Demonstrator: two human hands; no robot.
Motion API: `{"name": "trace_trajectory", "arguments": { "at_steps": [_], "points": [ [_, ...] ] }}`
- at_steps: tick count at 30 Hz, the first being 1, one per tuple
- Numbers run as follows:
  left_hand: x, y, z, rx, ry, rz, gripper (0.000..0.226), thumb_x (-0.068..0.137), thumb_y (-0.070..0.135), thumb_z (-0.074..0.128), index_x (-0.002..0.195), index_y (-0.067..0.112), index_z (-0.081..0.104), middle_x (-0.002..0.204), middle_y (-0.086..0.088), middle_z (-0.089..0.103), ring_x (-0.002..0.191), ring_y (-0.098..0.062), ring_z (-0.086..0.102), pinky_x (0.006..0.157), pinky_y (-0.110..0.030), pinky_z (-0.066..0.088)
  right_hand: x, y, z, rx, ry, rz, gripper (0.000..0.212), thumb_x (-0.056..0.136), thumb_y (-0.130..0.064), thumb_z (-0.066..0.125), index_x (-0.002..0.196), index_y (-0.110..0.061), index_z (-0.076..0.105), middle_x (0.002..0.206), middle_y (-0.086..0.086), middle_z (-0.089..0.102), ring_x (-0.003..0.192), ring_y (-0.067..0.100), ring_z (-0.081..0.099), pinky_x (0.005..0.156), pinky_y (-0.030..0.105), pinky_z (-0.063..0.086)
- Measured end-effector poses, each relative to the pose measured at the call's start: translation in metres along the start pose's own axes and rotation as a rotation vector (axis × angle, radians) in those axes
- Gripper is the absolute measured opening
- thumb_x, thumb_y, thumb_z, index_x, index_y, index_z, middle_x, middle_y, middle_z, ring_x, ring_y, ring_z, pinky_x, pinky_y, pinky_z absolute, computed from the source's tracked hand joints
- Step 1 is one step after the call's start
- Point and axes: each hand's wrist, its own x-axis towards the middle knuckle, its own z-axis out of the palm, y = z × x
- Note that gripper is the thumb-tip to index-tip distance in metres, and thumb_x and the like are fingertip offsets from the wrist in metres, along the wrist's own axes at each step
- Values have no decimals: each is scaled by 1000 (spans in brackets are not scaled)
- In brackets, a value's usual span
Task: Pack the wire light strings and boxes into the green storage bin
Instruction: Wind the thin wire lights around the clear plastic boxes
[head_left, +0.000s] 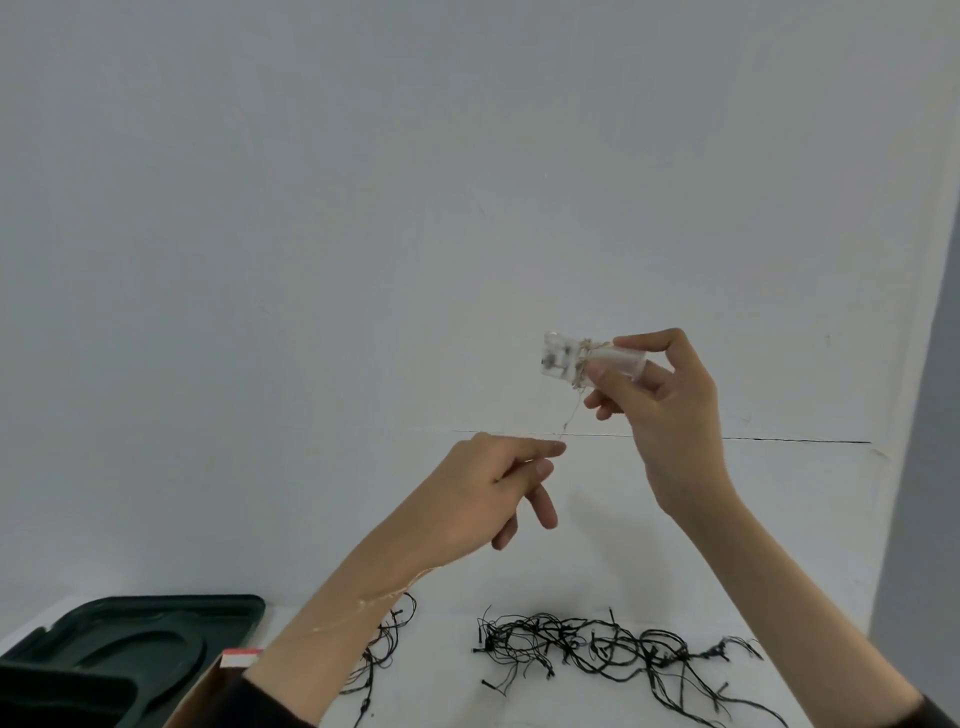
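Note:
My right hand (660, 405) holds up a small clear plastic battery box (563, 359) in front of the wall, with thin pale wire wound round its middle. A strand of that wire (570, 413) runs down to my left hand (498, 483), which pinches it between thumb and forefinger; more of it trails over my left forearm. On the white table below lies a tangled black wire light string (597, 647), and a second tangle (384, 644) shows partly behind my left arm. The dark green storage bin (47, 696) sits at the bottom left.
A dark green lid (156, 639) lies by the bin at the left. A brown cardboard box with a red and white edge (236, 659) stands next to it, partly hidden by my left arm. A plain white wall fills the background.

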Motion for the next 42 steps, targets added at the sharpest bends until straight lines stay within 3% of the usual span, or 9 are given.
{"name": "trace_trajectory", "arguments": {
  "at_steps": [4,7,10,18,25,28,30,34,42],
  "points": [
    [-2,5,-9,252,3,34,27,98,22,44,120,22,61,73,6,71,35,-5,43,46,-14,39,1,12,-7,-324,-22,-108,19,81,-18,71,89,-26,56,73,10,67,60,21,58,60,32,48],
    [-2,14,-19,510,72,111,23,96,30,47,103,25,68,73,9,71,39,1,48,54,-21,42,-2,18,-11,-440,-133,-151,16,80,-17,72,88,-22,59,68,5,62,57,11,49,57,15,41],
    [4,21,-28,683,208,192,21,93,37,49,92,28,68,73,12,70,44,1,44,60,-26,42,-7,20,-14,-436,-315,-76,18,78,-15,74,89,-24,63,68,5,65,62,23,55,62,26,46],
    [20,1,-34,146,217,176,13,88,24,61,80,23,71,58,9,63,38,-8,44,44,-14,36,-17,8,-24,134,-700,305,23,80,-5,68,103,-5,62,79,12,68,68,21,60,67,26,51],
    [13,-15,0,-314,164,-5,27,88,-2,43,76,6,66,50,2,56,36,-7,36,43,-19,25,-21,18,-14,606,-534,440,27,69,-7,73,95,-6,67,81,16,62,63,23,60,62,27,52],
    [12,-14,17,-287,223,59,30,96,11,44,80,24,65,58,0,66,34,-8,36,39,-16,27,-21,18,-6,659,-372,463,18,75,-7,63,93,-8,61,79,12,64,64,20,62,63,24,54],
    [12,-15,28,-164,233,116,29,99,16,42,107,37,61,64,3,68,35,-9,38,40,-14,32,-18,17,-3,694,-291,464,16,78,-8,57,94,-7,56,79,9,67,65,17,63,64,22,54],
    [9,-19,39,87,243,125,38,100,20,40,136,33,46,70,11,65,37,-5,45,49,-13,38,-15,19,-2,642,-183,448,16,80,-9,58,96,-7,56,75,6,69,64,15,63,63,21,54],
    [3,-10,25,178,161,-22,23,97,21,47,111,20,66,70,7,71,35,-5,45,44,-12,38,-13,21,-11,247,-99,234,18,81,-7,66,97,-10,60,78,11,71,64,18,60,61,23,49]
  ]
}}
